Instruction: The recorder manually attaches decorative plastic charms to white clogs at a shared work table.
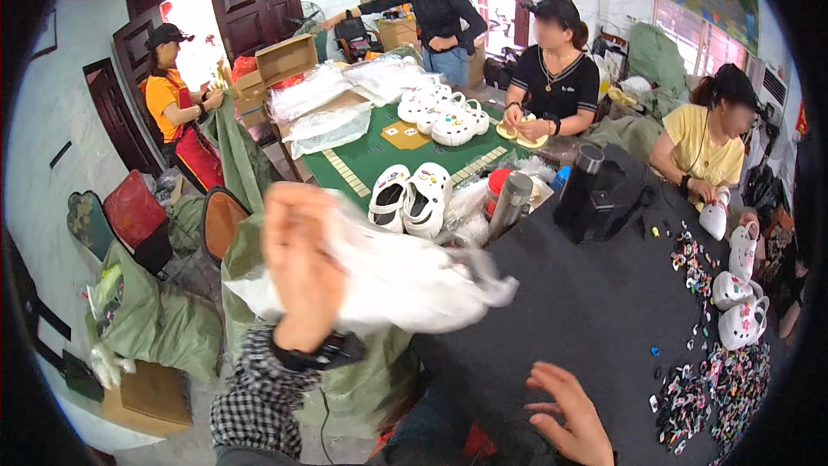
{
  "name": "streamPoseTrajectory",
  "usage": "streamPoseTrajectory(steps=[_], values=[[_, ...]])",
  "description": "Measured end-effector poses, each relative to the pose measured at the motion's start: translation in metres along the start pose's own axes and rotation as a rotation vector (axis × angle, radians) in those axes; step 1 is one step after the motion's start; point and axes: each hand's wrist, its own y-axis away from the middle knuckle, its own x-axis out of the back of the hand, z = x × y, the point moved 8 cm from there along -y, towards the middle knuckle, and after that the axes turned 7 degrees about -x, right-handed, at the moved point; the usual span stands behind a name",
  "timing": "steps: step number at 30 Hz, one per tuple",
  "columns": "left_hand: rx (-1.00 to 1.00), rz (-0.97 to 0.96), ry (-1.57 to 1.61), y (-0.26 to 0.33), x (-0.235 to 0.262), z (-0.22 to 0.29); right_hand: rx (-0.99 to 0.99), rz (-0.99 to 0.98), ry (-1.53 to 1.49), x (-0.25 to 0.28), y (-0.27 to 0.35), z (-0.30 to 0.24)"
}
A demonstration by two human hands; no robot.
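Observation:
My left hand (302, 267), smeared by motion, is raised left of centre, its fingers closed on a clear plastic bag (252, 295). A blurred white clog (405, 285) lies in or against this bag, with its heel strap to the right; which of the two I cannot tell. My right hand (571, 418) is over the near edge of the black-covered table (552, 311), fingers apart and nothing in it. Just beyond the bag stand two white clogs (407, 198) with colourful charms.
More white clogs (444, 116) and plastic bags (323, 91) cover the green table (354, 168). Shoe charms (716, 393) are heaped at right, near decorated clogs (742, 319). Metal bottles (511, 204) stand mid-table. Several co-workers surround the tables; green sacks (168, 319) lie at left.

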Motion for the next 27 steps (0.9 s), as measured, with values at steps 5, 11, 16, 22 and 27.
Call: streamPoseTrajectory(steps=[5,11,16,22,27], values=[[0.316,-0.513,0.655,0.059,-0.139,0.018,0.024,0.521,0.218,0.038,0.036,-0.015],[0.520,-0.676,0.956,0.109,-0.187,0.023,0.226,0.809,0.747,0.034,0.118,-0.007],[0.642,-0.636,0.681,0.164,-0.155,-0.057,0.180,0.528,0.829,0.004,0.106,0.008],[0.891,-0.588,0.263,0.195,-0.080,-0.107,0.166,0.251,0.766,-0.050,0.062,0.048],[0.921,-0.636,0.125,0.208,-0.040,-0.141,0.153,0.241,0.830,-0.059,0.051,0.055]])
